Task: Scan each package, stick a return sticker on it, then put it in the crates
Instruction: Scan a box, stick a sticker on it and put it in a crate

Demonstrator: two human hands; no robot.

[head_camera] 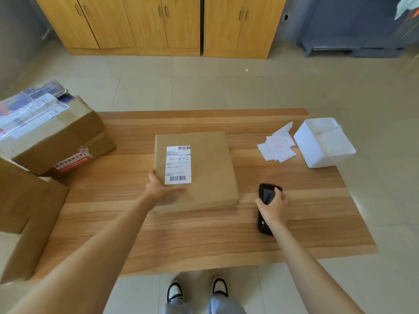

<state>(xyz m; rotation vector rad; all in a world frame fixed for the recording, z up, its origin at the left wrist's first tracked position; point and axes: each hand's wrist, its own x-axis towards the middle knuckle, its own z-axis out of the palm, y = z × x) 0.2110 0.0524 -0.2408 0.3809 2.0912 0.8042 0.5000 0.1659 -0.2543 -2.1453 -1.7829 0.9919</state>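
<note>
A flat brown cardboard package point(210, 164) lies in the middle of the wooden table point(204, 236), with a white shipping label point(178, 164) and barcodes facing up. My left hand point(161, 189) grips the package at its near left corner, thumb on top. My right hand point(273, 207) holds a black handheld scanner point(266, 196) just right of the package, low over the table. A loose pile of white return stickers point(277, 146) with red print lies at the table's far right.
A white plastic bin point(324, 143) stands at the far right edge beside the stickers. A large taped cardboard box point(52, 132) sits on the far left, another brown box point(22, 214) nearer left. Wooden cabinets point(158, 23) line the back wall.
</note>
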